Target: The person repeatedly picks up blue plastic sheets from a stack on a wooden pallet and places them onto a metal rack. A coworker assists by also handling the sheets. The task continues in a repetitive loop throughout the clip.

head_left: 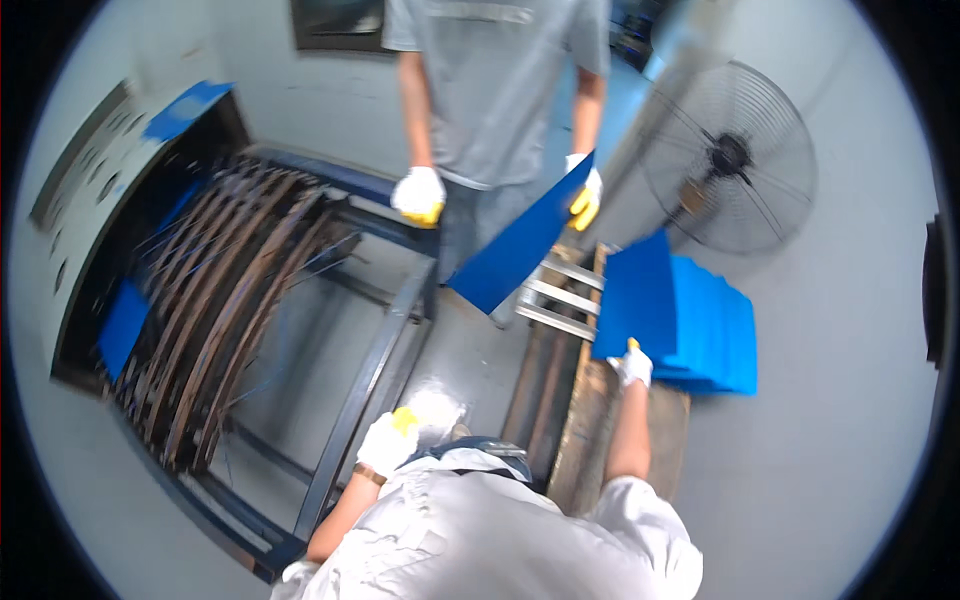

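My right hand [632,366], in a white glove with yellow fingertips, grips the near edge of a blue sheet [640,300]. This sheet lies tilted over the left part of a fanned stack of blue sheets [715,330]. My left hand [388,442], gloved the same way, is beside my waist near the metal frame [365,400], with nothing visible in it; blur and glare obscure its fingers. Across from me, a person in a grey shirt holds another blue sheet [530,240] slantwise in a gloved hand [587,195]; their other gloved hand [419,196] hangs lower left of their torso.
On the left, a dark rack with brown curved slats [230,290] stands against a panel with holes [90,220]; blue pieces [125,328] sit in it. The stack rests on a wooden bench [640,440], next to silver bars [565,295]. A caged fan [730,155] stands behind.
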The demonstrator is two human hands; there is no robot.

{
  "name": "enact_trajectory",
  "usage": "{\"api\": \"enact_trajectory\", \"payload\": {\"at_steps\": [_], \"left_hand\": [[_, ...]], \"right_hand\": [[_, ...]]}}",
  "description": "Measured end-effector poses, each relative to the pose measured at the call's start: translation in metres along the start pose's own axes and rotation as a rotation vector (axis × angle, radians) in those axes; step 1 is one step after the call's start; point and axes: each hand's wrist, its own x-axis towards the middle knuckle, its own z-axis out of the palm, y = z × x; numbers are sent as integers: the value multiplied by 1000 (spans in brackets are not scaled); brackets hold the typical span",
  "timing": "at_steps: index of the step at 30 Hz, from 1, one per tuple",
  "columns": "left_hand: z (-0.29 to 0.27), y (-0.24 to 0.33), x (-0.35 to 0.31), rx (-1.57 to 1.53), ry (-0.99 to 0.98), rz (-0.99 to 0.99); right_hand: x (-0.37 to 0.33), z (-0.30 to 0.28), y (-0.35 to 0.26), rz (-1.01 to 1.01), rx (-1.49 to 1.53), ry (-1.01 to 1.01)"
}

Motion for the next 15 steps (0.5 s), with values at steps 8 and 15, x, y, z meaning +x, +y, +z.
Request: {"api": "enact_trajectory", "payload": {"at_steps": [8, 15], "left_hand": [[37, -13, 20, -2108, -432, -890], [46, -23, 22, -2130, -447, -886]], "right_hand": [[82, -58, 47, -376, -551, -67], [94, -68, 60, -518, -237, -389]]}}
